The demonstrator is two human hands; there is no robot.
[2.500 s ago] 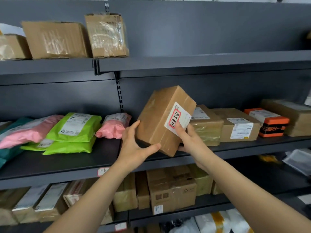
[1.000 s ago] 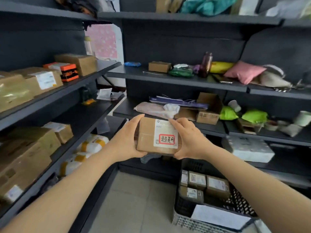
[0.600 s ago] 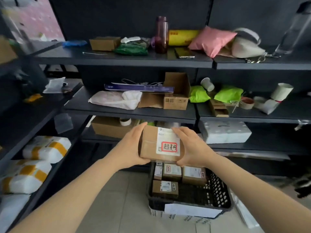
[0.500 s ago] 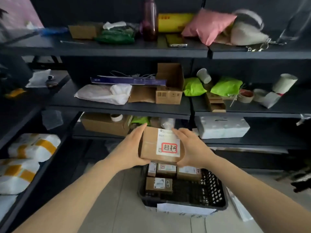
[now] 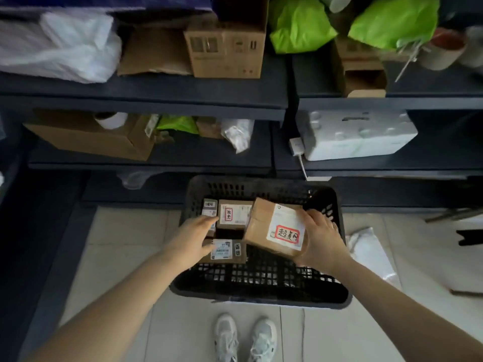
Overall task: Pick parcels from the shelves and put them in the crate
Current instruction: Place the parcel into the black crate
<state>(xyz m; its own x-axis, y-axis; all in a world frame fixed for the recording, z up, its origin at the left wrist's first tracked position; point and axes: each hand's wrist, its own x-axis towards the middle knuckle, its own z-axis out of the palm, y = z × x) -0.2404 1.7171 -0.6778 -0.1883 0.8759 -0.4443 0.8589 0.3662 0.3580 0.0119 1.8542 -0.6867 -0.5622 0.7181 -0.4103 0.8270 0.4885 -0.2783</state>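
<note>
A black perforated crate [image 5: 261,291] stands on the tiled floor below me. My right hand [image 5: 320,241] grips a brown cardboard parcel [image 5: 262,222] with a white label and red-framed writing, tilted inside the crate's right half. My left hand [image 5: 194,237] is off that parcel, fingers loosely apart, resting on a small labelled box [image 5: 226,250] at the crate's left. Another labelled box [image 5: 232,214] and a smaller one [image 5: 210,207] lie at the crate's far left.
Dark shelves rise behind the crate, holding an open cardboard box [image 5: 227,45], white bags [image 5: 60,48], green mailers [image 5: 298,27], a large carton [image 5: 88,137] and a white foam box [image 5: 358,134]. A white bag [image 5: 371,254] lies on the floor at right. My shoes [image 5: 244,338] stand just before the crate.
I turned from the shelf and looked down. The parcel went from chest height, held in both hands, down into the crate. My left hand let go and moved to the small box.
</note>
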